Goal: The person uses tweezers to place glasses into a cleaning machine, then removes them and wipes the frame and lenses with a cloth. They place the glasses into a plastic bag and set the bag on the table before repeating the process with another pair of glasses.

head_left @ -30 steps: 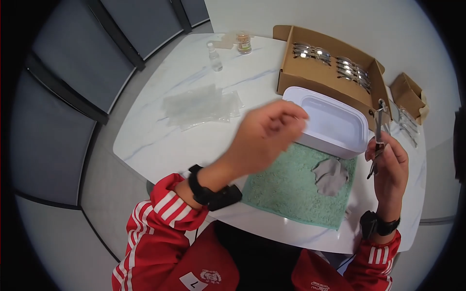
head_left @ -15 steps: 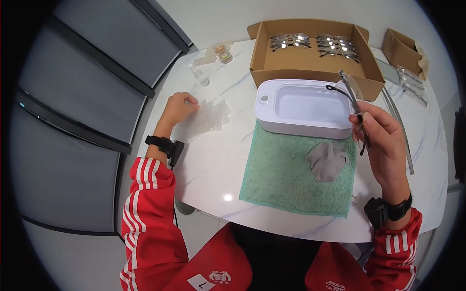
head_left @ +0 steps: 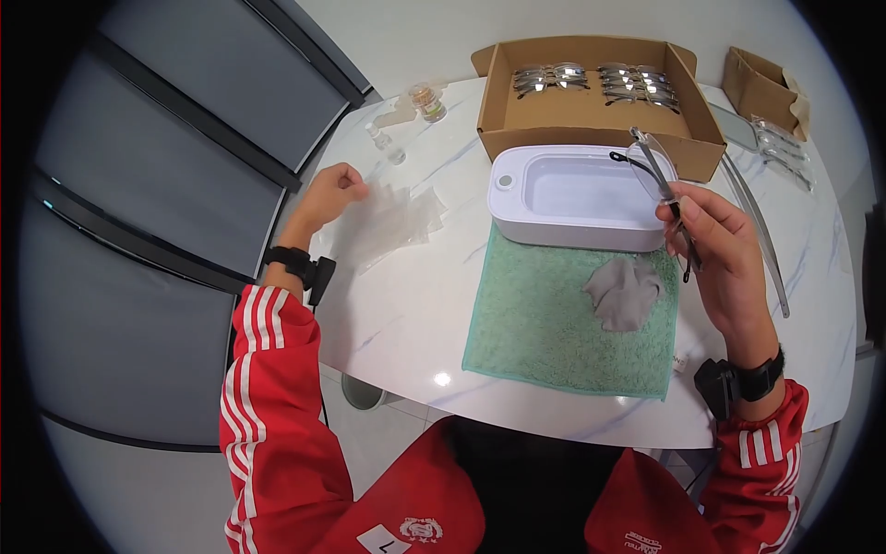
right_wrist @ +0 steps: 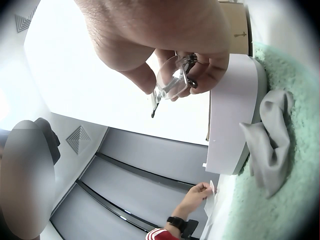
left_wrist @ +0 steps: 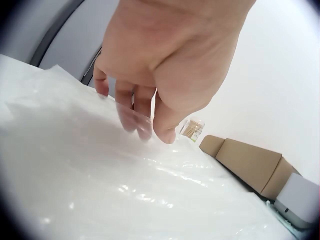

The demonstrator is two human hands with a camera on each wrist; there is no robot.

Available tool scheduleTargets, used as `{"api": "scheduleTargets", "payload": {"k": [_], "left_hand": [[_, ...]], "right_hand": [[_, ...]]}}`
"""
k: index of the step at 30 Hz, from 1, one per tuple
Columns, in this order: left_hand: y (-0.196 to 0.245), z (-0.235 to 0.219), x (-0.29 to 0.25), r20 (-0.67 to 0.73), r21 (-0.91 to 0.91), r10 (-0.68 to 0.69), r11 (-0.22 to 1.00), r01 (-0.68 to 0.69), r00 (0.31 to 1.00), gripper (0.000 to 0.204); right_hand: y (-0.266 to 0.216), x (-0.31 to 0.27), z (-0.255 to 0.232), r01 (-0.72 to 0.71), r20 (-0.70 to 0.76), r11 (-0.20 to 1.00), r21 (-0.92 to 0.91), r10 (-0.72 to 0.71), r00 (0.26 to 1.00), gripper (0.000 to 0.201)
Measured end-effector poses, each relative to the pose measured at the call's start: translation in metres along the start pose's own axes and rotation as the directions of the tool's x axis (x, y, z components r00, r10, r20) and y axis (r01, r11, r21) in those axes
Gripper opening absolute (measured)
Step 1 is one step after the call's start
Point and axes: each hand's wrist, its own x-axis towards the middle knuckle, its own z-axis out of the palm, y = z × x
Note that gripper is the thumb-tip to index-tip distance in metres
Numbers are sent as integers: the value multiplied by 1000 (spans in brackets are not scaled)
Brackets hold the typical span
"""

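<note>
My left hand point(head_left: 329, 197) is over a pile of clear plastic bags point(head_left: 403, 220) on the left of the table. In the left wrist view, the edge of one bag point(left_wrist: 132, 114) lies between its thumb and fingers. Over the right end of the white tub-shaped cleaner point(head_left: 517, 222), my right hand point(head_left: 724, 245) holds up a pair of eyeglasses point(head_left: 657, 164) with dark temples. The right wrist view shows a clear lens point(right_wrist: 172, 82) below the fingers. A crumpled grey cloth point(head_left: 625, 294) lies on the green towel point(head_left: 544, 323) beneath.
Behind the cleaner stands a cardboard box point(head_left: 600, 138) with several pairs of glasses in rows. A small spray bottle point(head_left: 386, 145) and a jar point(head_left: 427, 103) stand at the back left. Bagged glasses point(head_left: 784, 152) lie beside a smaller carton point(head_left: 761, 90) at the far right.
My left hand has swung left from in front of the cleaner to the plastic bags and taken a bag's edge. The right hand still holds the eyeglasses; the head view has shifted.
</note>
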Motion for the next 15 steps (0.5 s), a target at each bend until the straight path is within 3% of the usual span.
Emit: {"api": "scheduleTargets", "payload": {"k": [1,3,5,7,11,13,15], "left_hand": [[10,-6,-5,-3,2,1,1000,-1,1000,15],[35,-21,-19,23,-277,-60,959,64,998,24],[80,-28,-41,52,-282,-35,958,48,998,31],[124,-23,-65,129,-376,124,924,-67,984,25],[184,11,-90,241,-504,225,860,-76,944,14],[204,33,-91,331,-590,365,800,-111,870,11],[222,52,-88,343,-613,376,784,-99,861,11]], "right_hand": [[0,1,0,-6,-1,1000,-7,6,1000,34],[-3,0,2,2,-1,1000,-14,-2,1000,34],[-5,-1,3,10,-4,1000,-19,-10,1000,33],[-7,-2,7,22,-17,996,-91,-23,1000,30],[-9,-4,12,3,-3,990,-140,-4,1000,28],[-9,-5,13,33,42,984,-173,-26,999,26],[-11,-6,13,28,52,984,-179,-19,998,26]]}}
